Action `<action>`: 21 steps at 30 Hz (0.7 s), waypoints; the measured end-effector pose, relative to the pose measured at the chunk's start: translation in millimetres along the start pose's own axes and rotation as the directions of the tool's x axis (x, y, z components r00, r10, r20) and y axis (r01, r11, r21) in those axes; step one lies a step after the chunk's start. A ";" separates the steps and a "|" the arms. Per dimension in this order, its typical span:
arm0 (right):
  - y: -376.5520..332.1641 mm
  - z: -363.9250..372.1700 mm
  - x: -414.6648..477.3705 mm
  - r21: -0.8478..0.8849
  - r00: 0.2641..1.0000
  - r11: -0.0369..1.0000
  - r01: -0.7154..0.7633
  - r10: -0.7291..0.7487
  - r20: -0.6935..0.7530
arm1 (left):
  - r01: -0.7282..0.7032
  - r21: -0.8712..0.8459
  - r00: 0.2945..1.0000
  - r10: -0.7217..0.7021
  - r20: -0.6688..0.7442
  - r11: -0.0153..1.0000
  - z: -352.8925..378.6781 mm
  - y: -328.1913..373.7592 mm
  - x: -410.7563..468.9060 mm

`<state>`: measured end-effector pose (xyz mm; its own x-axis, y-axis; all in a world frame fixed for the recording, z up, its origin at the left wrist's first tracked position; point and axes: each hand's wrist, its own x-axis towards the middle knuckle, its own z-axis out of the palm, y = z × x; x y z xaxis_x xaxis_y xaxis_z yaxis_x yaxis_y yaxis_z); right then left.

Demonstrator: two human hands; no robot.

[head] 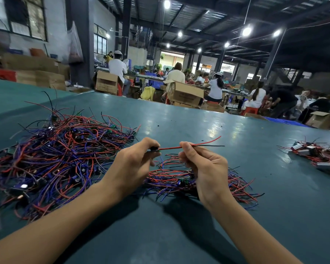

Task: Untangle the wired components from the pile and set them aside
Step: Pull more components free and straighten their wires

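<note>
A big tangled pile [51, 159] of red, blue and black wires with small dark components covers the left of the green table [198, 126]. A smaller, flatter heap of wired components [171, 178] lies under my hands. My left hand [133, 164] pinches the small black body of one wired component [154, 149]. My right hand [202, 164] pinches that component's red and black leads [170, 148], which stretch taut between the hands and stick out to the right past my fingers.
Another heap of red-wired parts with silver blocks [316, 155] lies at the table's right edge. Beyond the far edge, people sit among cardboard boxes [185, 94] at other benches.
</note>
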<state>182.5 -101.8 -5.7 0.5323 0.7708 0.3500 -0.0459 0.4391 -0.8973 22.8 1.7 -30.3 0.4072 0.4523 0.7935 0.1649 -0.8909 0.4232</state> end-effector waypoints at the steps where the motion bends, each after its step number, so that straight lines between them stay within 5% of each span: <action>1: -3.0 -2.1 0.9 0.033 1.000 0.999 -0.002 0.002 -0.005 | 0.009 0.010 1.000 -0.009 0.004 1.000 -3.1 -3.3 1.4; 10: -10.6 -7.6 3.6 0.227 0.999 0.973 -0.041 0.045 -0.010 | 0.040 0.192 0.986 -0.008 -0.165 0.981 -15.0 -14.0 3.3; 16: -17.0 -15.1 12.1 0.372 0.993 0.923 -0.096 0.115 -0.030 | -0.005 0.110 0.974 0.029 -0.225 0.994 -1.1 -3.6 1.8; 21: -17.4 -18.5 16.9 0.499 0.974 0.836 -0.227 0.188 0.128 | 0.091 -0.012 0.960 -0.091 -0.266 0.996 0.9 0.7 1.4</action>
<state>207.9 -104.9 10.9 0.4017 0.8923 0.2060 -0.5811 0.4223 -0.6957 24.4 1.6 -29.3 0.1370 0.5260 0.8394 0.1907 -0.8455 0.4987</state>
